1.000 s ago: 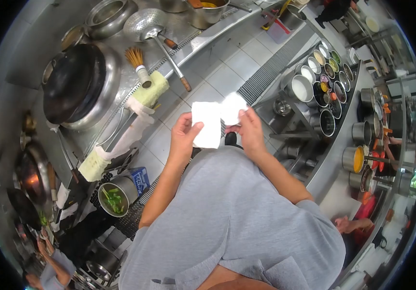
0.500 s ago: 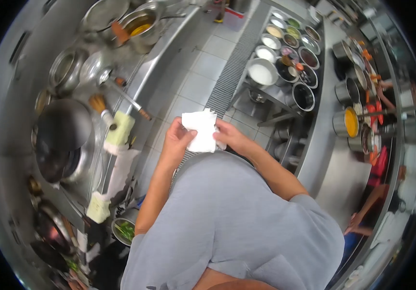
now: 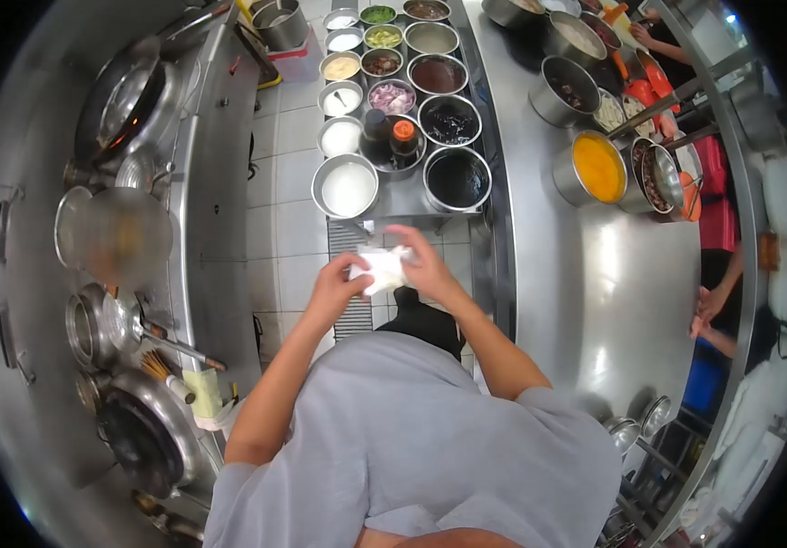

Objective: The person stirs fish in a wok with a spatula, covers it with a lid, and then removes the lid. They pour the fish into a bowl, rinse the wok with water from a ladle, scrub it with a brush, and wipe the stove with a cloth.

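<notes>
In front of my waist, a folded white paper towel (image 3: 380, 270) hangs between my two hands, crumpled and slightly blurred. My left hand (image 3: 338, 283) pinches its left side, with the thumb near the lower edge. On its right side my right hand (image 3: 428, 270) grips it, while one finger stretches up past the top edge. Just beyond the hands stand a metal pot of white powder or liquid (image 3: 346, 187) and a pot of dark sauce (image 3: 457, 179), both apart from the fingers.
Several pans and a wok (image 3: 142, 438) line the stove on the left, near a brush (image 3: 167, 376). On the right steel counter (image 3: 585, 301) stands a pot of orange liquid (image 3: 599, 166). Another person's hands (image 3: 707, 310) rest at its far edge.
My view has turned to the right and moved forward, bringing the seasoning pots straight ahead. The paper towel is now more crumpled, and a right-hand finger has lifted.
</notes>
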Demonstrator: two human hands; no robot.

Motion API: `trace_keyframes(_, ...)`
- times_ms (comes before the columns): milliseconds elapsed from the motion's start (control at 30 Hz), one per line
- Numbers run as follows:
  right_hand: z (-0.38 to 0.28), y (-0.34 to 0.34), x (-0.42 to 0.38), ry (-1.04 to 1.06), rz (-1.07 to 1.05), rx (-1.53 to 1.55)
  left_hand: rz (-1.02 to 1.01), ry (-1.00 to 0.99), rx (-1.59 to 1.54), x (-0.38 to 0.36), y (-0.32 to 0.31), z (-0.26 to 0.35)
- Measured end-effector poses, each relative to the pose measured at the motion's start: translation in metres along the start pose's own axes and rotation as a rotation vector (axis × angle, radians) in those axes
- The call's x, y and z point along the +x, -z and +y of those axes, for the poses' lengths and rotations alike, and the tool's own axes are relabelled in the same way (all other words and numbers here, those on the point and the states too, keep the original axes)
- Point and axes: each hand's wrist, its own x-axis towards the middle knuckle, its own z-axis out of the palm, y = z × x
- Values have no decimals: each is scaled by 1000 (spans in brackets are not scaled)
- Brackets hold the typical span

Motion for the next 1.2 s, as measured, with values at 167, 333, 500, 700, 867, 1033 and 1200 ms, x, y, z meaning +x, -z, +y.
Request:
trace_keyframes(167, 78, 78, -40, -468, 175, -189, 144, -351, 1064, 119, -46, -27)
trace_keyframes(333, 128, 103, -88, -556, 230, -241, 106, -318, 1217, 196, -52, -68)
trace_keyframes(500, 130, 101, -88, -744, 177, -351, 15, -324, 1166, 245, -50, -104)
trace_keyframes(700, 169, 89, -68, -523, -1, -294, 44, -431, 1107, 210, -29, -98)
trace_keyframes(867, 103, 36, 13, -566, -306, 141, 131, -247, 658, 84, 9, -55)
trace_keyframes(1033, 87, -51, 56, -377, -667, -64, 274, 135, -42, -28, 46, -86)
trace_keyframes(1200, 44, -175, 37, -352, -929, -295, 782, -32, 126, -141, 84, -97)
